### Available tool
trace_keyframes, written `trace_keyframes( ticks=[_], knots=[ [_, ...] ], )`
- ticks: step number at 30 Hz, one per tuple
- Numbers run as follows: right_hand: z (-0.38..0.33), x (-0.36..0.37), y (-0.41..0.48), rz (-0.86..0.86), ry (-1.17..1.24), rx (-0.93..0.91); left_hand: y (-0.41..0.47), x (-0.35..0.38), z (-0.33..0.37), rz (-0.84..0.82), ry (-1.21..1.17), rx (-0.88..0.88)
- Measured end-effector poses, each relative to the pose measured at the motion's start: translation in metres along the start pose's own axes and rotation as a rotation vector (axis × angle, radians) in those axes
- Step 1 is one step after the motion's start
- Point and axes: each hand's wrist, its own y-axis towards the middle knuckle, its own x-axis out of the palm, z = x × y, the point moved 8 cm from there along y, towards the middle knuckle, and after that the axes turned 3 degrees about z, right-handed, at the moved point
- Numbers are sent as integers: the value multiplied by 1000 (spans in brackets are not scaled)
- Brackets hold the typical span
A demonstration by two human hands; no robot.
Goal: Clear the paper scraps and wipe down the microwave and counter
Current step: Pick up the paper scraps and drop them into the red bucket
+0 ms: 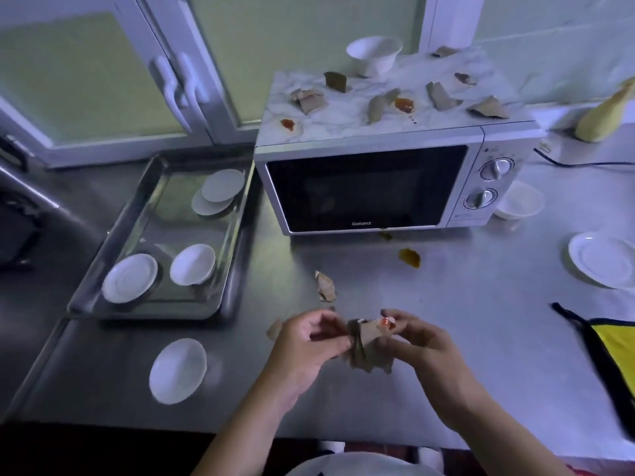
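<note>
Above the steel counter [481,321], my left hand [305,341] and my right hand [419,341] both pinch a bundle of brown paper scraps [366,345]; a scrap at my right fingertips carries a red smear. One loose paper scrap [324,286] lies on the counter beyond my hands, and part of another [274,329] shows left of my left hand. The white microwave [378,187] stands behind, its door closed. Its top holds several brown scraps [311,101] and red-orange sauce stains [403,104]. An orange smear [409,257] marks the counter in front of it.
A metal tray [103,269] at left holds white saucers. A white dish [178,371] sits near the front edge. A paper bowl [374,55] stands on the microwave, another bowl [520,201] and a plate [601,259] at right. A yellow cloth [618,352] lies far right.
</note>
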Motion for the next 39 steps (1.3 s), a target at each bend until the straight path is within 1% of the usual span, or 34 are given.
trace_keyframes(
  ticks=[4,7,8,9,11,13,15,18,20,24,25,26,28,30,32,34,37,39],
  knots=[
    [-2,-5,1,-76,16,-20,-9,21,-3,-42,-50,-47],
    [-3,-16,4,-105,50,-10,-6,29,-6,-110,-123,-111],
    [-1,-23,6,-91,71,10,-1,28,-10,-107,-151,-144],
    [3,-31,9,-69,90,34,8,24,-17,-59,-154,-180],
    [9,-47,13,-28,124,65,34,6,-34,120,-26,-217],
    [14,-63,15,17,144,70,64,-10,-47,264,205,-210],
    [18,-80,13,68,155,80,93,-15,-57,314,413,-218],
    [25,-103,7,146,150,93,130,-13,-66,337,726,-232],
    [29,-119,2,188,154,98,148,-9,-70,372,826,-259],
    [42,-152,-11,290,161,138,162,-11,-74,570,920,-368],
    [45,-159,-14,304,168,144,163,-11,-75,598,912,-382],
    [46,-165,-16,314,175,149,165,-10,-77,617,850,-393],
    [47,-175,-20,334,192,153,163,-6,-79,646,671,-403],
    [45,-180,-22,346,201,137,157,-1,-72,657,583,-349],
    [40,-180,-21,331,206,112,153,7,-67,608,537,-273],
    [32,-173,-17,284,203,90,144,16,-60,548,440,-220],
    [17,-154,-11,197,253,56,115,30,-49,451,247,-200],
    [8,-136,-8,101,273,53,87,44,-40,368,140,-174]
  ],
)
